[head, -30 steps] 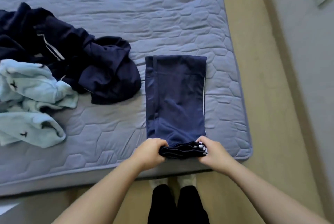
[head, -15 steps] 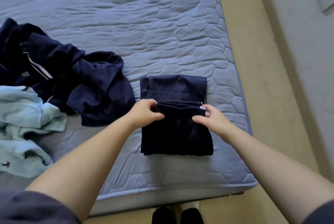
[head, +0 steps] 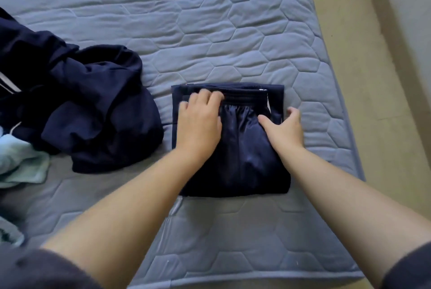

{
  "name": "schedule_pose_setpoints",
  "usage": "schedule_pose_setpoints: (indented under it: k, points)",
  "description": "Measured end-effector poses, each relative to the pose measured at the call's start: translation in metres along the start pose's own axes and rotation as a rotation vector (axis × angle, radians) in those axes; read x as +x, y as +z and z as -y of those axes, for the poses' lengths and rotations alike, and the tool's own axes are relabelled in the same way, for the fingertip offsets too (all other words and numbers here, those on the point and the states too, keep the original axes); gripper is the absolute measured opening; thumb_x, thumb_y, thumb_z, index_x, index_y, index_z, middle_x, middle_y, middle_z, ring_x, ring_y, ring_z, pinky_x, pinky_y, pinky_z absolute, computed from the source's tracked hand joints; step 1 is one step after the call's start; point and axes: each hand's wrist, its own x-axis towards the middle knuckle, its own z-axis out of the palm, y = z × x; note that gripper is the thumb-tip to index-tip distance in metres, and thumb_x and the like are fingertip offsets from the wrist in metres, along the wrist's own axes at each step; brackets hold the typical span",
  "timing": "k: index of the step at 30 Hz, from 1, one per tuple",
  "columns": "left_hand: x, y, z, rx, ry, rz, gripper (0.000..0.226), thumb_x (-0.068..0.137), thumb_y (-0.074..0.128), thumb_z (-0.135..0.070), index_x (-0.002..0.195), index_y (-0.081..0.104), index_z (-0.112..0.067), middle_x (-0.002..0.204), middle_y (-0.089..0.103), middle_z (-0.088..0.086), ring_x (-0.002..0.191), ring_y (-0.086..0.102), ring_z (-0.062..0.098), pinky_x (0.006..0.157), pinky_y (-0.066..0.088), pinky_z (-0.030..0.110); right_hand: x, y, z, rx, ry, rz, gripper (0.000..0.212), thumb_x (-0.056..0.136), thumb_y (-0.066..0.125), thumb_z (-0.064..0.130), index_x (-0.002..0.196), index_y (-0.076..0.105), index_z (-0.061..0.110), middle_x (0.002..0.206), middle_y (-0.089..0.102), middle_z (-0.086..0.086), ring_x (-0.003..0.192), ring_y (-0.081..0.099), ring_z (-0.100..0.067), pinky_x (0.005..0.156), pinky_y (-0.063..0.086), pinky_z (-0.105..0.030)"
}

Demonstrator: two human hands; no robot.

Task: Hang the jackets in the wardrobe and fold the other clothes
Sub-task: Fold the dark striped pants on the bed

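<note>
Navy trousers point(head: 242, 160) lie folded into a compact rectangle on the blue quilted mattress point(head: 210, 31), waistband at the far edge. My left hand point(head: 200, 123) rests flat on the left half of the fold, fingertips at the waistband. On the right side lies my right hand point(head: 283, 130), fingers spread, thumb over the fabric's right edge. Neither hand grips the cloth. A crumpled navy jacket point(head: 93, 111) lies just left of the trousers, touching nothing of them.
A light blue garment point(head: 21, 162) lies at the left edge, partly under the navy jacket. The mattress's right edge point(head: 349, 148) borders a tan wooden floor point(head: 377, 102) and a pale wall at the far right. Bare mattress stretches beyond the trousers.
The waistband end was carried from the near edge up over the trousers, folding them in half. Both hands have let go and now press flat on the folded bundle.
</note>
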Motion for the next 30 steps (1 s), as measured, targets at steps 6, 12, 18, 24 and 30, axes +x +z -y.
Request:
schedule_pose_setpoints:
  k: [6,12,18,24,30]
  points:
    - [-0.039,-0.007,-0.033,-0.631,-0.51,0.62,0.053,0.093,0.05,-0.042,0.141,0.035,-0.023,0.13,0.052,0.004,0.119,0.05,0.023,0.101,0.04,0.036,-0.013,-0.022,0.0,0.362,0.099,0.44,0.026,0.081,0.069,0.008,0.106,0.061,0.013,0.109,0.069,-0.011,0.092,0.065,-0.021,0.083,0.054,-0.033]
    - [-0.019,-0.069,-0.05,-1.313,-0.834,0.505,0.085,0.06,0.065,-0.077,0.126,0.055,-0.025,0.121,0.065,0.002,0.111,0.062,0.023,0.1,0.045,0.047,-0.09,-0.047,0.041,0.381,-0.23,0.799,0.042,0.09,0.048,-0.001,0.126,0.051,0.021,0.119,0.06,0.009,0.109,0.057,-0.003,0.092,0.044,-0.011]
    - [-0.039,-0.199,-0.049,-1.421,-0.786,0.522,0.072,0.06,0.065,-0.059,0.115,0.064,-0.012,0.107,0.071,0.009,0.101,0.068,0.022,0.092,0.052,0.037,-0.181,-0.111,0.103,0.246,-0.432,0.936,0.054,0.073,0.03,0.02,0.117,0.044,0.048,0.112,0.051,0.019,0.103,0.049,0.012,0.083,0.033,0.002]
    - [-0.082,-0.339,-0.059,-1.349,-0.779,0.507,0.026,0.085,0.065,-0.022,0.105,0.066,-0.006,0.098,0.068,0.016,0.086,0.066,0.026,0.08,0.052,0.038,-0.303,-0.194,0.146,0.151,-0.624,0.91,0.053,0.078,0.031,0.012,0.123,0.055,0.023,0.125,0.044,0.019,0.115,0.04,0.017,0.098,0.023,-0.001]
    - [-0.137,-0.463,-0.095,-1.406,-0.735,0.633,0.019,0.09,0.053,-0.015,0.097,0.067,-0.005,0.086,0.072,0.013,0.074,0.069,0.024,0.076,0.055,0.034,-0.423,-0.265,0.148,0.419,-0.54,0.446,0.028,0.081,0.045,0.015,0.091,0.069,0.027,0.109,0.06,0.002,0.103,0.055,0.001,0.089,0.04,-0.014]
